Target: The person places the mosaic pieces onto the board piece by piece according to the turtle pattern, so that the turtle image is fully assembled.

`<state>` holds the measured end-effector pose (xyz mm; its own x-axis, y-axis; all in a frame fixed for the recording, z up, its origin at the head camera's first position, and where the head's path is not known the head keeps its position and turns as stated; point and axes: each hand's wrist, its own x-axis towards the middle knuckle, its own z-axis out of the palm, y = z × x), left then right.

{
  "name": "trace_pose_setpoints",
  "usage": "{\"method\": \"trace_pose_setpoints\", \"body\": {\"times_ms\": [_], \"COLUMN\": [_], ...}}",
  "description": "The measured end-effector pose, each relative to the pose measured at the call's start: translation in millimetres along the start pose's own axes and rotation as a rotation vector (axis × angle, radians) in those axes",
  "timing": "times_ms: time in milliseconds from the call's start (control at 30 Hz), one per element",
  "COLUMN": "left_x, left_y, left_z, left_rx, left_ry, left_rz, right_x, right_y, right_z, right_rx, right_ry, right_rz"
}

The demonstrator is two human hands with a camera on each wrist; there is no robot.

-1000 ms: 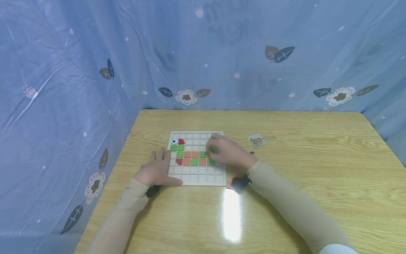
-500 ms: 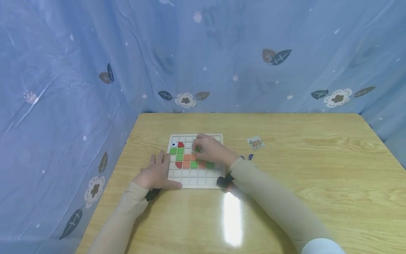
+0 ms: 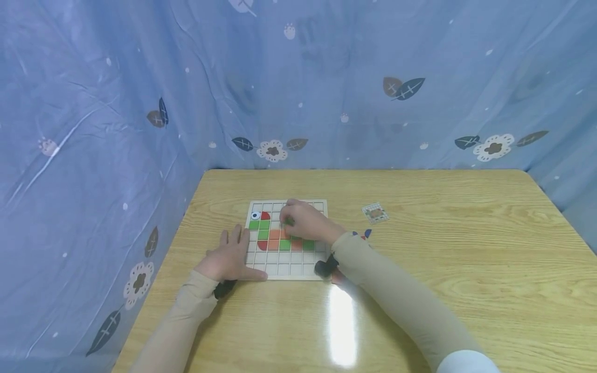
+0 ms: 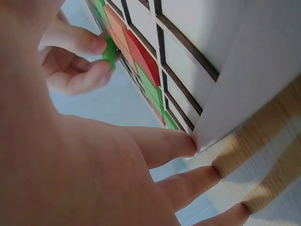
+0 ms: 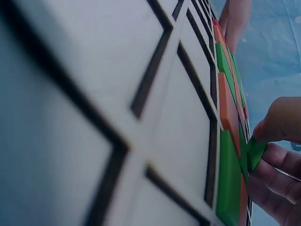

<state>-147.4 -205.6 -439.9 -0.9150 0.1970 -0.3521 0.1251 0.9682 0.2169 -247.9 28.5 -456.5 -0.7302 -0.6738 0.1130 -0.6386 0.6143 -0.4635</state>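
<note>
While left hand [image 3: 226, 258] rests, fingers spread: against edge of board [image 3: 283, 269]
Right hand [image 3: 305, 221]: pinching green piece [image 4: 110, 51]
Green piece: over board, near coloured tiles [image 3: 274, 244]
Card [image 3: 375, 213]: right of board

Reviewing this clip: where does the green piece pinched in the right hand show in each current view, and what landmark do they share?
Head: the green piece is just below and left of centre, in the right hand.
Left wrist: the green piece is in the upper left.
Right wrist: the green piece is at right, below mid-height.
Shared landmark: the white grid board.
</note>
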Motion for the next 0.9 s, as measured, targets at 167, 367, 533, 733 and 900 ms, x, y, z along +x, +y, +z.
{"method": "trace_pose_setpoints", "body": {"times_ms": [167,367,533,733,900], "left_x": [0.3,1.8,2.4,2.2,1.9], "left_y": [0.3,-0.8,-1.4,-0.9,-0.1], "left_z": [-2.0,-1.1,-0.4,-0.9,-0.5], "left_rx": [0.009,0.024,0.018,0.024,0.017], "left_ry": [-0.001,0.003,0.001,0.003,-0.006], "left_rz": [0.001,0.001,0.0,-0.003,-0.012], "right_x": [3.4,6.0,8.6,9.4,7.4], "right_y": [-0.3,-1.8,-1.2,0.5,3.9], "right_z": [-0.1,-0.1,3.3,4.7,6.0], "right_rx": [-0.011,0.002,0.004,0.008,0.009], "right_ry": [0.008,0.015,-0.001,-0.012,-0.016], "right_rz": [0.003,0.0,0.018,0.005,0.002]}}
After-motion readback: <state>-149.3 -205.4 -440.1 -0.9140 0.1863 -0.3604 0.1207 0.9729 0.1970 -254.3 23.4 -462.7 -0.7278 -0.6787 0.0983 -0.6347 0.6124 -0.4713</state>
